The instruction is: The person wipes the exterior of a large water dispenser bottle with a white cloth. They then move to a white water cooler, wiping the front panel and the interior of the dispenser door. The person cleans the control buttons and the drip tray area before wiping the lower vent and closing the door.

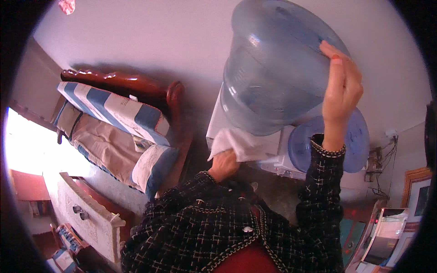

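A large clear-blue water jug (275, 68) stands on top of a white water dispenser (216, 122). My right hand (342, 88) is raised to the jug's right side, its fingers stretched out and resting against the plastic. Lower down, my left hand (224, 164) is closed on a white cloth (241, 142), which lies bunched against the dispenser just below the jug. Part of the dispenser's front is hidden behind the cloth. A second blue water jug (357, 143) is to the right of the dispenser, partly covered by my right forearm.
On the left stands a wooden sofa (123, 82) with striped cushions. Nearer is a table (91, 204) under a pale cloth. Cables (382, 159) hang on the right wall, above a cabinet (355, 232) and a framed picture (409, 182).
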`<state>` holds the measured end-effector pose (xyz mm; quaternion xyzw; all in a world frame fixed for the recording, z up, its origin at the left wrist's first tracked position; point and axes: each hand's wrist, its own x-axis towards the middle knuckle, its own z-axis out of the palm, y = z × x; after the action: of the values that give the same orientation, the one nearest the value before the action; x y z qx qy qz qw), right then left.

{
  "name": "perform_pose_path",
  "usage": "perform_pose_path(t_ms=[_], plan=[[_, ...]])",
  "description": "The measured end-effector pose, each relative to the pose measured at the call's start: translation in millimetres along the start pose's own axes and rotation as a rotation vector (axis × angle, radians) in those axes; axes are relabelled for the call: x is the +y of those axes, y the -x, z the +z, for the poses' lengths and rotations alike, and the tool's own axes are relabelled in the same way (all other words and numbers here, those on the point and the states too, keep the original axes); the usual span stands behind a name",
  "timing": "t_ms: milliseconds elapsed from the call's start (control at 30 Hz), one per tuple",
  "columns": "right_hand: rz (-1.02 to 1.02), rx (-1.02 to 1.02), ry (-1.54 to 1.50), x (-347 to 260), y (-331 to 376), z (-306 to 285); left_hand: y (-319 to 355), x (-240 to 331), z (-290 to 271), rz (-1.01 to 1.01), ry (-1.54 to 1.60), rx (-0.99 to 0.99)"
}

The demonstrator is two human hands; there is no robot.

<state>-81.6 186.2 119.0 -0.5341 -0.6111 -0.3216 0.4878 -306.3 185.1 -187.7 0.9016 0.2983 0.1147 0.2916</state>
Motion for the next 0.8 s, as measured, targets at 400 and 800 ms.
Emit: perform_pose_path(t_ms=[400,800], plan=[[0.075,-0.058,0.033,-10.4,-1.1,6.6,-38.6,-51.3,-18.3,-0.061,-0.148,0.347],[0.173,-0.103,0.058,-15.0,0.1,8.6,-178.7,-165.8,-41.5,0.187,-0.051,0.174]])
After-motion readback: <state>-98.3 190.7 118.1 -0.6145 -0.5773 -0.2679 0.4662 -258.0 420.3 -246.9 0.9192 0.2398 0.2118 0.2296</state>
